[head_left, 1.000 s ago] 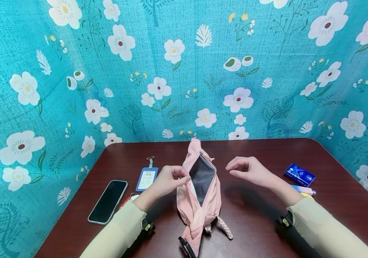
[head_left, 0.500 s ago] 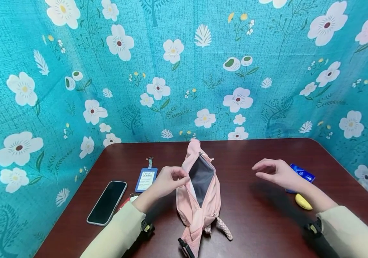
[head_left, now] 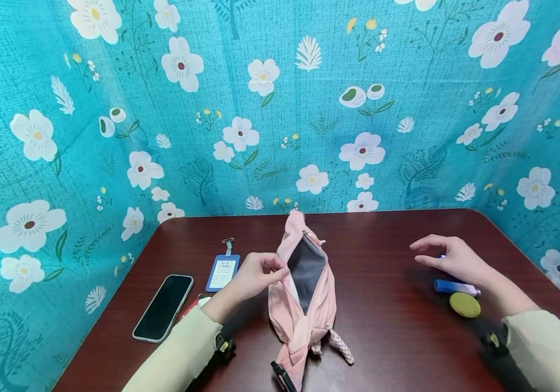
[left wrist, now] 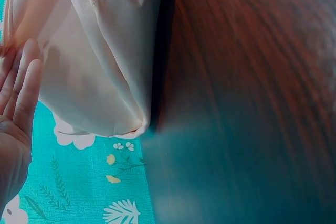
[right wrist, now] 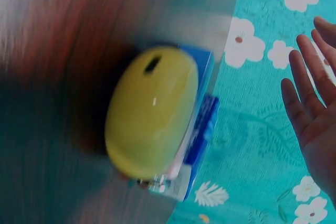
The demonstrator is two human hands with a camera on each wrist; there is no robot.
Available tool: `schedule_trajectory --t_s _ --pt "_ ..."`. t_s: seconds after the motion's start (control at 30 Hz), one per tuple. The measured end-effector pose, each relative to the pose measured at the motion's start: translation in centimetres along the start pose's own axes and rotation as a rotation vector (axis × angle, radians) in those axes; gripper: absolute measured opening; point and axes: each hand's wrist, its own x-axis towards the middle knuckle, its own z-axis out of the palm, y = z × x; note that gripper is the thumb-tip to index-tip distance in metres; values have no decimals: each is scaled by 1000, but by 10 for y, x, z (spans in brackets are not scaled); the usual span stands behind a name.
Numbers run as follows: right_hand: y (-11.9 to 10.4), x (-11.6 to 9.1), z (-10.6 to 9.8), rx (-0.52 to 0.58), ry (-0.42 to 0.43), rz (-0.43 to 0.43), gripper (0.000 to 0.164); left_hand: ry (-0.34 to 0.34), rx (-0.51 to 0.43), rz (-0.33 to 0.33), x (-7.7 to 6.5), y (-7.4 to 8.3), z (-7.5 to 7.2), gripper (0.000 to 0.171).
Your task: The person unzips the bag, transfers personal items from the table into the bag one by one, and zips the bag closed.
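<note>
A pink waist bag point(head_left: 326, 305) lies mid-table with its zip undone and grey lining showing. My left hand point(head_left: 260, 275) pinches the left edge of its opening. In the left wrist view the fingers of that hand point(left wrist: 16, 124) meet the pink fabric point(left wrist: 94, 77). My right hand point(head_left: 454, 260) hovers over the table's right side, fingers loosely bent, holding nothing. It mostly hides a blue pack. Below it are a slim blue-to-lilac stick point(head_left: 454, 287) and a yellow computer mouse point(head_left: 465, 305). The right wrist view shows the mouse point(right wrist: 152, 114) in front of the blue pack point(right wrist: 198, 135).
Left of the bag lie a phone point(head_left: 164, 308) with a dark screen and a blue ID card holder point(head_left: 223, 272) with a clip. A red and white item point(head_left: 203, 300) is partly hidden by my left arm. A floral teal cloth point(head_left: 280, 109) hangs behind the table.
My right hand has moved right, away from the bag, to above the blue pack, which it now covers. The left hand has kept its hold on the bag's edge.
</note>
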Motion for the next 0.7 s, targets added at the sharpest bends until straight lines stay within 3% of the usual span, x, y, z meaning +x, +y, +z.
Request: schedule_trajectory --t_s 0.3,0.53,0.7 --pt "27 -10 -17 -122 12 79 29 -5 6 -41 1 4 0 7" --pt "47 -25 -23 -160 1 154 39 -11 5 -26 -4 38 -3 5" --pt "58 -31 -23 -192 10 164 42 -12 6 -22 -4 40 -3 5"
